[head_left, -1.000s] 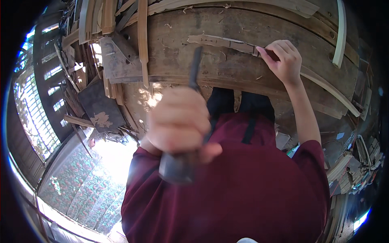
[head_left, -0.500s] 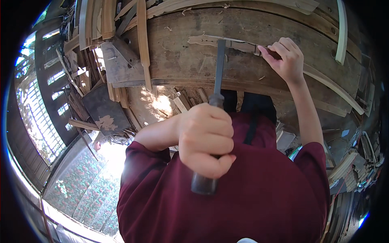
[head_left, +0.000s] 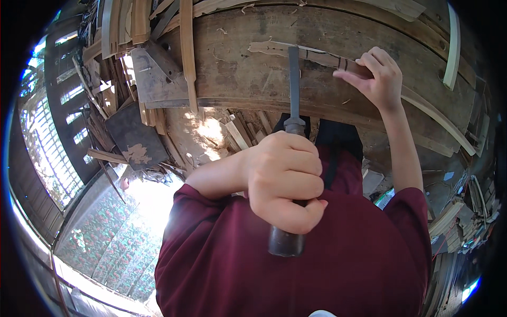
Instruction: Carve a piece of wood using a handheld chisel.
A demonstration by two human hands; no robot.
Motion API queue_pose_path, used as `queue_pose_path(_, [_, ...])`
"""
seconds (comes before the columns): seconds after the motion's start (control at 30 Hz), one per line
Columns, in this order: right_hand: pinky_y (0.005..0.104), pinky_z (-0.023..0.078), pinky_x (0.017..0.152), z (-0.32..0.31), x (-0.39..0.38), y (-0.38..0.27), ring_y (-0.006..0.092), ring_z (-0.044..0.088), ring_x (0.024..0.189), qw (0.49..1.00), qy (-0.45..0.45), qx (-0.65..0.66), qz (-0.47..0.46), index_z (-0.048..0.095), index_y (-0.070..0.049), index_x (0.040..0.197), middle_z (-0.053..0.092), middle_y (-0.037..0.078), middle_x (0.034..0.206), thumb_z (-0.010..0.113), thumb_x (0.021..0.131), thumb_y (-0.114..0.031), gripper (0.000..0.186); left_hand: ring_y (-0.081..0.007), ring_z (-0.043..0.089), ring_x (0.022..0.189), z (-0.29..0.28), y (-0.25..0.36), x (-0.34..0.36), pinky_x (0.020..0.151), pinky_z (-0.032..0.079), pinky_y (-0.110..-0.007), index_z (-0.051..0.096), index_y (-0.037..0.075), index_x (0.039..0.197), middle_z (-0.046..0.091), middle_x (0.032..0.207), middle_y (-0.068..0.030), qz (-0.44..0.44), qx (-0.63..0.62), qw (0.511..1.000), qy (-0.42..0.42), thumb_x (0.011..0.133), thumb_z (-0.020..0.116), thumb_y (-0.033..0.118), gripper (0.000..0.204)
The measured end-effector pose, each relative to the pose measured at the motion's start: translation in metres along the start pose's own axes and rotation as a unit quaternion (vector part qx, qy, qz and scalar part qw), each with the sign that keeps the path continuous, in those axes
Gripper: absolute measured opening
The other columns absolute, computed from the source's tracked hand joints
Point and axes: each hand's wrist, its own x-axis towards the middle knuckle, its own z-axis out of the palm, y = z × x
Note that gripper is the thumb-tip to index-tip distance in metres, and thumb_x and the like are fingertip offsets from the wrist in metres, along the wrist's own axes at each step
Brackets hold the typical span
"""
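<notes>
My left hand (head_left: 285,179) is wrapped in a fist round the dark handle of a chisel (head_left: 294,84), held in front of my maroon shirt. The chisel's long flat blade points away from me, its tip over a thin pale wooden strip (head_left: 274,47) lying on the worn plank bench (head_left: 237,79); whether they touch is hard to tell. The strip has dark marks and a ragged left end. My right hand (head_left: 380,79) holds its right part, fingers bent over it and thumb stretched along the near side.
Loose slats (head_left: 187,63) and offcuts crowd the bench's left end, beside a dark board (head_left: 134,142). A long curved batten (head_left: 438,116) and a pale slat (head_left: 452,47) lie at the right. Scrap wood (head_left: 237,132) litters the floor. Lower left is a bright flowered sheet (head_left: 100,248).
My left hand and the chisel have moved rightward, the blade swinging straighter and its tip now over the strip. My right thumb has shifted slightly down, away from the fingertips.
</notes>
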Motion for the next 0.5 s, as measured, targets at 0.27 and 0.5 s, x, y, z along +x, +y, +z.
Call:
queue_pose_path(0.27, [0.0307,0.046,0.061,-0.005,-0.003,0.006,0.0192,0.056,0.066,0.997,-0.063,0.012,0.043,0.055,-0.009,0.071,0.053,0.0,0.072,0.086,0.066,-0.04,0.044,-0.0121,0.044,0.048,0.03,-0.007,0.008,0.043,0.033,-0.024,0.052,0.01,0.065,0.04,0.059,0.0023,-0.015,0.062,0.998,-0.029,0.059,0.067,0.003,0.018])
queue_pose_path(0.5, [0.0381,0.049,0.077,-0.105,0.04,-0.075,0.0265,0.062,0.087,0.967,0.049,0.25,0.022,0.07,-0.003,0.092,0.066,0.014,0.098,0.063,0.088,-0.022,0.021,-0.0141,0.049,0.05,0.022,-0.013,0.01,0.044,0.036,-0.028,0.055,0.011,0.071,0.044,0.061,0.0023,0.008,0.079,0.995,-0.055,0.072,0.072,0.019,0.018])
